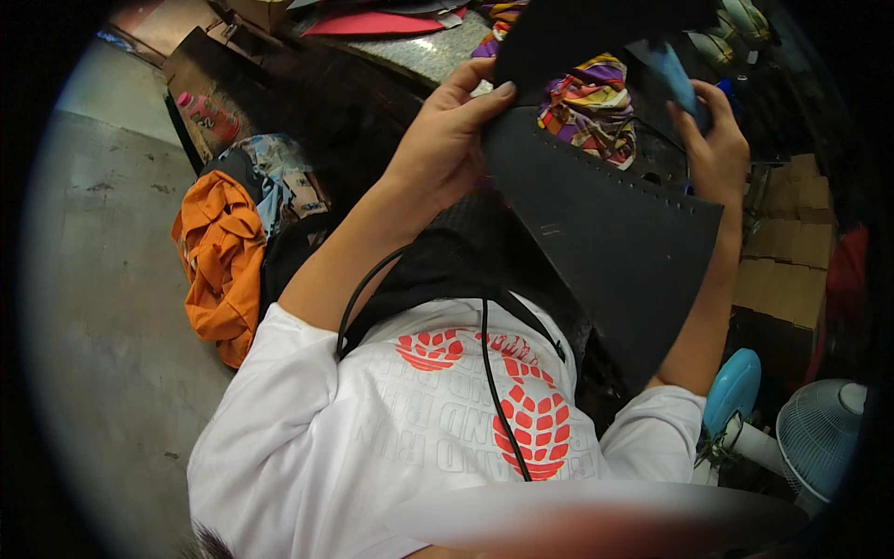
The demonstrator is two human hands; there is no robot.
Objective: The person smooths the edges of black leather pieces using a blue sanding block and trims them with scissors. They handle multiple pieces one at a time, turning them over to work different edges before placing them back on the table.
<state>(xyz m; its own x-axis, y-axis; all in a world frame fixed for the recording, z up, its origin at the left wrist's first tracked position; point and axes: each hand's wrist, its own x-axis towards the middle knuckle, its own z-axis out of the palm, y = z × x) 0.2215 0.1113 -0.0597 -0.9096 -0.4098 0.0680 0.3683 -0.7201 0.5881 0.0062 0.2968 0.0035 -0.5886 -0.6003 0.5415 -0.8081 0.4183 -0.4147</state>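
Note:
A curved black sheet [615, 242], leather-like and pierced with a row of small holes along its inner edge, hangs in front of me. My left hand [445, 140] pinches it at its narrow bend, thumb on top and fingers behind. At upper right my right hand [715, 144] is closed on a light blue, flat piece [677, 82]; it is partly blurred, and I cannot tell its kind. The black sheet's upper arm reaches close to the blue piece; whether they touch is unclear. Through the sheet's curve shows a multicoloured patterned cloth [596, 107].
Red and dark sheets [386, 22] lie on a speckled surface [438, 54] ahead. To the left are orange cloth [223, 261] and a pink bottle [207, 114]. A fan [824, 438] stands at lower right, below stacked brown blocks [787, 247].

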